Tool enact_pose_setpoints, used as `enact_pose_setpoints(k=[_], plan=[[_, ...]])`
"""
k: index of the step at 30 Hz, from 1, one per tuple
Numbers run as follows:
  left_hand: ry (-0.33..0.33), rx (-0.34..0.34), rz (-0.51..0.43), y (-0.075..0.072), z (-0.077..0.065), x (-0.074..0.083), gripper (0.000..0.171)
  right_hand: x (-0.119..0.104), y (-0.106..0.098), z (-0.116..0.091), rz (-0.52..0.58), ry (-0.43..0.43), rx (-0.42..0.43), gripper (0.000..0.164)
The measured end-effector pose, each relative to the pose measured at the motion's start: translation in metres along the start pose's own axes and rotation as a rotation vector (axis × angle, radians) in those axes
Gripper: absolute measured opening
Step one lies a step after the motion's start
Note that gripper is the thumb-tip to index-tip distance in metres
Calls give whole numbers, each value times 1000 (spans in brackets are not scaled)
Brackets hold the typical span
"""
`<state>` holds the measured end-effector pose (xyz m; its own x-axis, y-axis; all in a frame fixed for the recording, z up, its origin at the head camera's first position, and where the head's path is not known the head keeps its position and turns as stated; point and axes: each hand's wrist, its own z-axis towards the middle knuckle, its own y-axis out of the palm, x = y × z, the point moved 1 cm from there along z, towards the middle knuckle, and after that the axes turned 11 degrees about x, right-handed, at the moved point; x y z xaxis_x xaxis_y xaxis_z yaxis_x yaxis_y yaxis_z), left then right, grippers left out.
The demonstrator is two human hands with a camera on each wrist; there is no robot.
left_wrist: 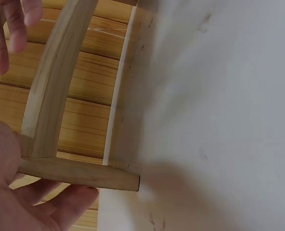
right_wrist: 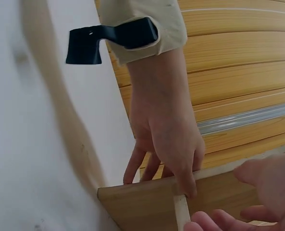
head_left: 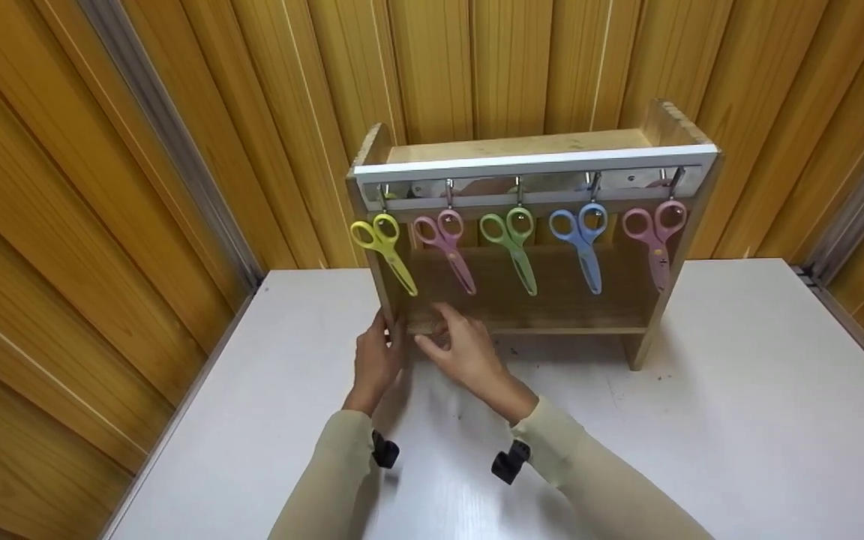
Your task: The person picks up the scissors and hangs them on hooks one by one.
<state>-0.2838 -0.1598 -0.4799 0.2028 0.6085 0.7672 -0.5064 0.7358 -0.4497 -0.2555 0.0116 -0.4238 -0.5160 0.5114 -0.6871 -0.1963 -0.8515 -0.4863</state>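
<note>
A wooden rack [head_left: 574,330] stands on the white table, with a metal hook strip [head_left: 544,182] across its upper front. From its hooks hang yellow scissors [head_left: 391,252], pink scissors [head_left: 450,251], green scissors [head_left: 515,248], blue scissors [head_left: 584,246] and another pink pair [head_left: 658,251]. My left hand [head_left: 376,361] grips the lower left side panel [left_wrist: 84,173], thumb on one face and fingers on the other. Beside it, my right hand [head_left: 473,356] is in front of the bottom shelf, fingers loosely spread and holding nothing; whether it touches the shelf I cannot tell.
Wood-patterned walls [head_left: 432,67] enclose the back and sides. White tabletop [head_left: 762,420] extends left, right and in front of the rack. Small dark specks lie near its right leg. A black strap mount [head_left: 511,461] sits on each wrist.
</note>
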Motion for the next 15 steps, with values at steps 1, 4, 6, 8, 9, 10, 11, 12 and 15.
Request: enact_pose_setpoints(k=[1,4,6,8,9,10,11,12,15], plan=[[0,-5,27,0,-2,0,42,3,-3,-4,-9,6,-17,53],[6,-25,97,-2,-7,1,45,14,-15,-14,-47,11,-48,55],[14,-46,147,-3,-10,2,48,22,-23,-20,-73,10,-54,55],[26,-61,205,-7,-14,2,50,32,-31,-27,-83,7,-58,54],[29,-66,228,-10,-16,1,50,36,-35,-30,-87,-2,-59,52],[32,-70,249,-12,-18,0,49,41,-39,-34,-94,-16,-56,51],[38,-71,263,-15,-20,-1,48,46,-42,-37,-105,-34,-47,49],[43,-72,268,-18,-22,-3,47,50,-46,-41,-116,-61,-30,46],[53,-90,258,-28,-25,-8,44,63,-58,-48,-223,-176,58,37]])
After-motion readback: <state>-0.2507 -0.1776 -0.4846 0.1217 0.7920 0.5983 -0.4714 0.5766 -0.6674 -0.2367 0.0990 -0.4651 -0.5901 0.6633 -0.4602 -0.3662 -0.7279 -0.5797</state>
